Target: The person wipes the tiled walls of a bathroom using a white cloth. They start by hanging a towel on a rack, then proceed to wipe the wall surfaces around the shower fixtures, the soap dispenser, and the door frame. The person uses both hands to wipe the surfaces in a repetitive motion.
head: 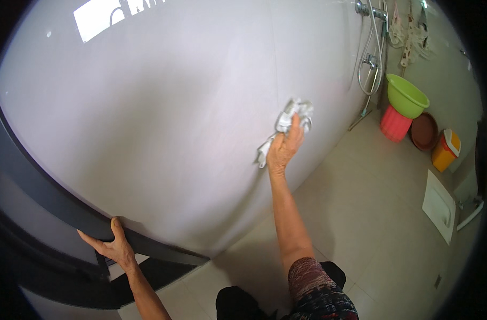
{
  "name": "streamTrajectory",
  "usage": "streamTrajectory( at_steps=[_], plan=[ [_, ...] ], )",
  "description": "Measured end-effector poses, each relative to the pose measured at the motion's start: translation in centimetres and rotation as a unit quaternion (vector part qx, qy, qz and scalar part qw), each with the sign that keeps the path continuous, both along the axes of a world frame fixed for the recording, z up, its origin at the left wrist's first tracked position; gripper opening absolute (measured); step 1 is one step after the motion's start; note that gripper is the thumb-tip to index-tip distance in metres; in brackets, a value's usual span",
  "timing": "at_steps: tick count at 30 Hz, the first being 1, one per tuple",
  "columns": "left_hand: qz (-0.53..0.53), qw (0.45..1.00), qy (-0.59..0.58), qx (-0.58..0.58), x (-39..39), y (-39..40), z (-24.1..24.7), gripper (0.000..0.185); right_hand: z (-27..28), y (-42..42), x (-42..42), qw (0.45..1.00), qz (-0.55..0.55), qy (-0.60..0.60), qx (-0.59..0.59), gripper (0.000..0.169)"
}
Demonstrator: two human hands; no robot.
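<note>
A crumpled white cloth is bunched under the fingers of my right hand. I have it against the glossy pale wall panel, and one end hangs loose below my wrist side. My left hand grips the dark grey door frame at lower left, with the thumb on the wall side and the fingers around the other edge. A faint shadow of my arm falls on the wall below the cloth.
A shower fitting with its hose hangs at the far corner. Beyond it, a green basin rests on a red bucket, beside a brown basin and an orange bin. A squat toilet is set in the tiled floor.
</note>
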State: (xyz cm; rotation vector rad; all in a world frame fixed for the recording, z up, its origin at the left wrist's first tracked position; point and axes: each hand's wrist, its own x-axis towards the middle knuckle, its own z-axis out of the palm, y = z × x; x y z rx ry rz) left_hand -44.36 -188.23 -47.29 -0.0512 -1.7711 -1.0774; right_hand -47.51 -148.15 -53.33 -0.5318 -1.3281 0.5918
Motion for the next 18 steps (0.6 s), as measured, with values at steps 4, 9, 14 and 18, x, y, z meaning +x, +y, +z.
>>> streamTrajectory(
  at_steps=[4, 9, 14, 18],
  plan=[
    [0.010, 1.000, 0.009, -0.028, -0.1, -0.2, 0.2, 0.085, -2.1, 0.1, 0.4, 0.985, 0.056, 0.014, -0.162, 0.057],
    [0.009, 0.998, 0.042, -0.037, -0.3, -0.5, 0.1, 0.080, 1.5, -7.8, 1.0, 0.994, 0.071, 0.003, 0.089, 0.056],
    [0.014, 0.996, 0.063, -0.062, -0.9, -1.1, 0.5, 0.077, 4.9, -10.9, 1.0, 0.920, 0.043, 0.060, 0.384, 0.035],
    [0.034, 0.996, 0.065, -0.047, -1.0, -1.1, 0.1, 0.079, 8.4, -7.9, 0.7, 0.902, 0.034, 0.064, 0.425, 0.033]
  ],
)
